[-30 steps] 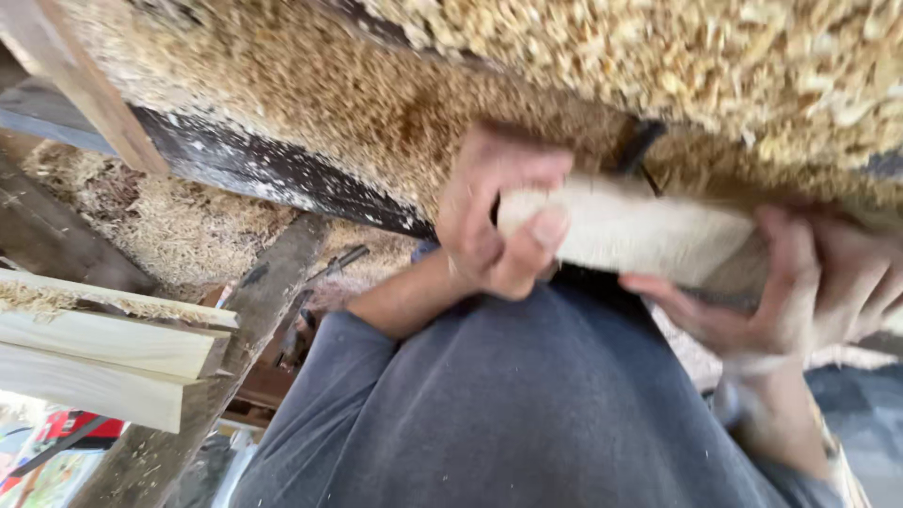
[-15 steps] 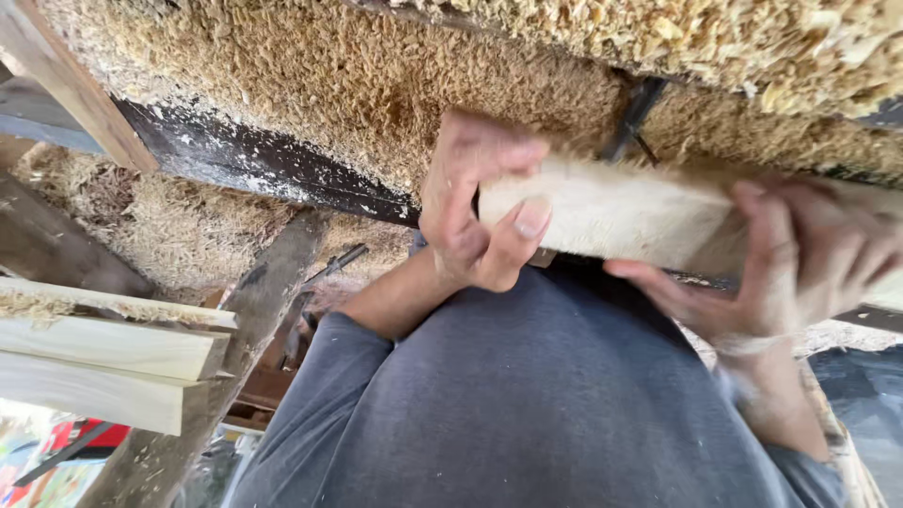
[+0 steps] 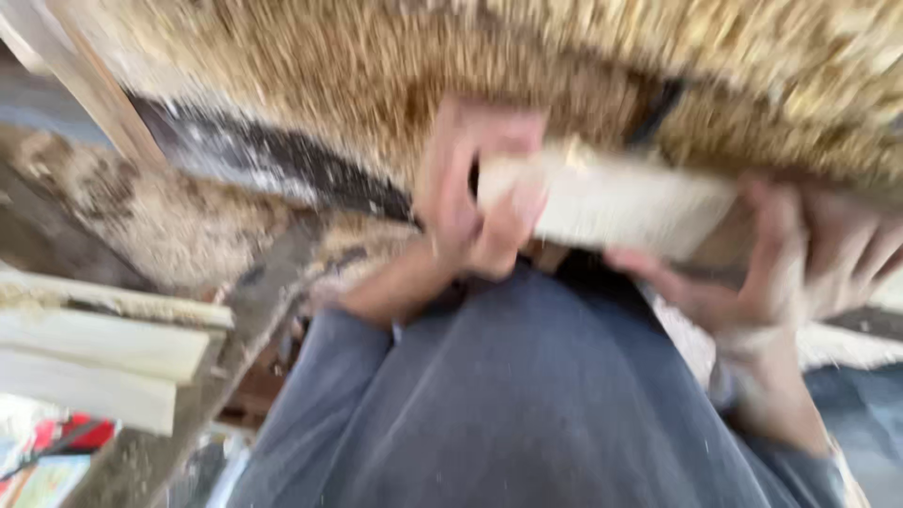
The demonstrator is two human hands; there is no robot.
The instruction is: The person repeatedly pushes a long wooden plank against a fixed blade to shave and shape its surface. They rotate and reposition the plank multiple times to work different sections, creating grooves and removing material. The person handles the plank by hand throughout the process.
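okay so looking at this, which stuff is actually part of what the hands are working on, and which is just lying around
In hand:
pale wood block, gripped at its ends by the left hand and right hand
sawdust-covered bench behind it

Lying about:
stacked pale boards at the left
wooden slat, upper left

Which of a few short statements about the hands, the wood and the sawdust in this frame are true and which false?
1. Both hands hold the pale wood block. True: the left hand has its grip on one end, the right hand on the other.
2. The block is dark and painted. False: it is pale bare wood.
3. Sawdust covers the surface beyond the hands. True.
4. Pale wooden boards lie stacked at the left edge. True.
5. The person wears a bright red top. False: the grey-blue top fills the lower middle.
6. The picture is sharp. False: it is motion-blurred.
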